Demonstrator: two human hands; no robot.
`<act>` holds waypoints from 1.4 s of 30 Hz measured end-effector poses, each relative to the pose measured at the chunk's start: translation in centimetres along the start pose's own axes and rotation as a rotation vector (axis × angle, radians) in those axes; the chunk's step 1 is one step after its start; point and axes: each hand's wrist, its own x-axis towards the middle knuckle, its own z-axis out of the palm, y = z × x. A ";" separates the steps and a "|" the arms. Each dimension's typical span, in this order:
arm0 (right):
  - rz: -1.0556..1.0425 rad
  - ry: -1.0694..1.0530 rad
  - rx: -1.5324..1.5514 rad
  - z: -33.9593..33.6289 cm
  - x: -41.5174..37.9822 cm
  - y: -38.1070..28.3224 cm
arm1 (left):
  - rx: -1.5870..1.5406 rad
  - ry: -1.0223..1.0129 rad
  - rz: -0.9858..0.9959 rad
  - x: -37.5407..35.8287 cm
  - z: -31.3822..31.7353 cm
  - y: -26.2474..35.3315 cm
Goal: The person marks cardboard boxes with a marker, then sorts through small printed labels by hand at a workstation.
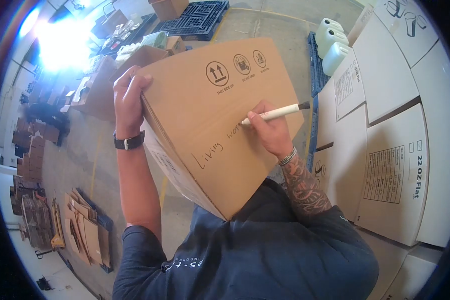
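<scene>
at the far left, flat cardboard [87, 227] leans in a pile. the left hand [129, 95] is curled, pinching the top left corner of the brown box [205, 110]. the box is tilted, between both hands, near the dark shirt [265, 250]. it says "living" in black. the right hand [270, 130] pinches a white marker [280, 112], tip on the box. big boxes [392, 170] are stacked at right.
</scene>
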 end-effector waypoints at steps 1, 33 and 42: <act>-0.005 -0.001 -0.003 0.0 0.3 0.0 | 0.000 0.028 0.017 0.1 0.1 0.1; 0.032 -0.045 -0.048 -3.7 1.3 1.1 | -0.064 0.060 -0.057 0.5 -1.4 -1.4; 0.020 -0.039 -0.027 -3.6 1.6 1.5 | -0.037 0.004 -0.035 0.9 -1.9 -1.8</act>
